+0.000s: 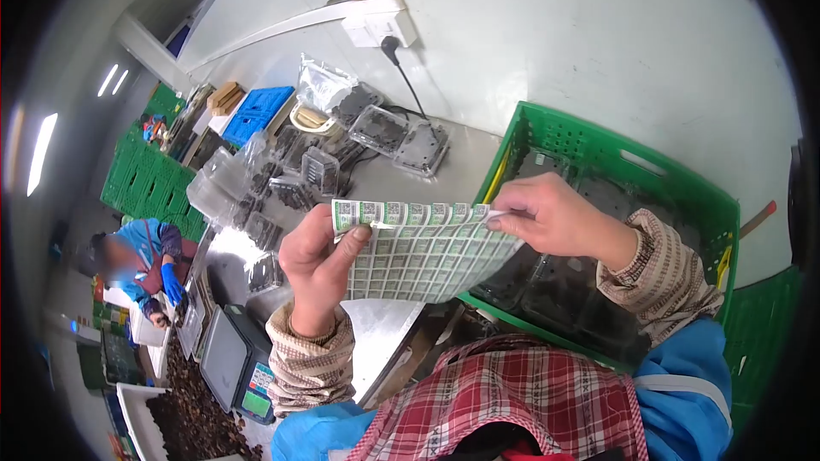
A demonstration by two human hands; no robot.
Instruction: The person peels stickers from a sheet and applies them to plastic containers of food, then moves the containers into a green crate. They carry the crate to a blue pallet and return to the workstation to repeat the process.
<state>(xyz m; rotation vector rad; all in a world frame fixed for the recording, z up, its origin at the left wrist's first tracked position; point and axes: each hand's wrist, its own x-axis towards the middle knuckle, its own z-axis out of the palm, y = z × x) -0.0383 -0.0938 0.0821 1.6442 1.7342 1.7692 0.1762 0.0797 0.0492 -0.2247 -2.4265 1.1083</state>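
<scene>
A sheet of green and white printed labels [418,260] hangs between my two hands, its top edge folded over. My left hand [323,256] pinches the sheet's upper left corner between thumb and fingers. At the upper right corner, my right hand [547,215] grips the edge with thumb and forefinger. Behind and below the sheet on the right stands a green crate [598,132] with clear-lidded boxes of dark contents [547,303] inside. Lidded clear boxes [418,147] lie on the metal table beyond my hands.
A scale [235,363] stands at the lower left, near a white tray [137,405] of brown pieces. A co-worker [141,265] is at the far left. Empty clear boxes [222,188] and a blue crate [258,115] sit farther back. A plug [390,47] is in the wall.
</scene>
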